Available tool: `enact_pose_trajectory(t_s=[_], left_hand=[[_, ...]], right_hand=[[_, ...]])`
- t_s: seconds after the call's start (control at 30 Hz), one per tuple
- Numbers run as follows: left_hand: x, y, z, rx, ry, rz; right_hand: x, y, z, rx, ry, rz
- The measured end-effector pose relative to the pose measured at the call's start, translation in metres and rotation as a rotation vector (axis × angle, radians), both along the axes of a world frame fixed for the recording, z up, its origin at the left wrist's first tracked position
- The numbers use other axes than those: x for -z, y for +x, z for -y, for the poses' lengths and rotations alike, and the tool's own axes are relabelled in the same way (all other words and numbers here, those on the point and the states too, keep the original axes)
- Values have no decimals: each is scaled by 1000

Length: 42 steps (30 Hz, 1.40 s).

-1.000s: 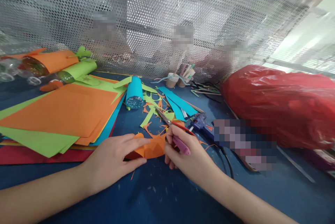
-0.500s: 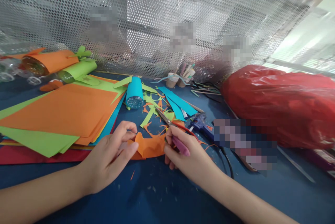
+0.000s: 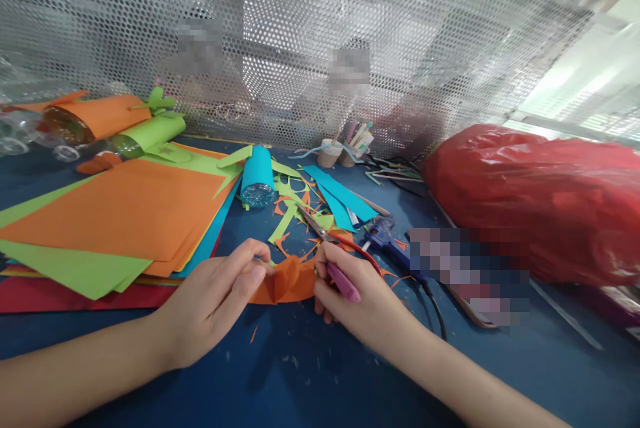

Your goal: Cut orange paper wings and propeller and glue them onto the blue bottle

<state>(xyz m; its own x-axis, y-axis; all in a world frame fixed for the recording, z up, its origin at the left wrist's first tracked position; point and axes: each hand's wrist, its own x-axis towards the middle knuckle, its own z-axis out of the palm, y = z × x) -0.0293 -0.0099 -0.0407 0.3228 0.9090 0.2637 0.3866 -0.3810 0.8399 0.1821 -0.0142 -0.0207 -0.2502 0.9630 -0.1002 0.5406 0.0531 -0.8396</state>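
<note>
An orange paper piece (image 3: pixel 296 287), bent up into a fold near its middle, lies between my two hands above the table. My left hand (image 3: pixel 215 305) is closed at the paper's left end, thumb and forefinger pinched together. My right hand (image 3: pixel 353 285) is closed around a purple pen (image 3: pixel 343 283), its fingers also at the paper's right end. The pen's tip is hidden by the fingers. Just beyond the right hand lie scissors (image 3: pixel 325 233) with red handles, among green and orange paper scraps (image 3: pixel 285 221).
To the left is a stack of coloured paper (image 3: pixel 125 208). Behind it lie paper-wrapped bottles (image 3: pixel 105 118). A blue-wrapped bottle (image 3: pixel 257 175) stands mid-table. At right are a blue glue gun (image 3: pixel 393 248), a pixelated phone-like object (image 3: pixel 460 275) and a red plastic bag (image 3: pixel 530 201).
My left hand has moved slightly right and up, its thumb and forefinger closing together. The paper's upright fold has shifted right. My right hand stays nearly in place.
</note>
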Motion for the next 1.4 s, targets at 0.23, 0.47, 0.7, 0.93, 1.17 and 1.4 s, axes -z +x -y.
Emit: enact_pose_trajectory(t_s=[0.23, 0.47, 0.7, 0.93, 1.17, 1.4], left_hand=[[-1, -3, -3, 84, 74, -183], [-15, -5, -10, -58, -85, -53], [-16, -2, -27, 65, -360, 174], [-3, 1, -31, -66, -540, 282], [3, -2, -35, -52, -549, 310], [-1, -2, -37, -45, -548, 542]], right_hand=[[-5, 8, -7, 14, 287, 117], [2, 15, -19, 43, 476, -163], [-7, 4, -2, -95, 442, 31], [6, 14, -25, -136, 661, 499], [5, 15, -25, -152, 618, 721], [-12, 26, -18, 44, 360, 1036]])
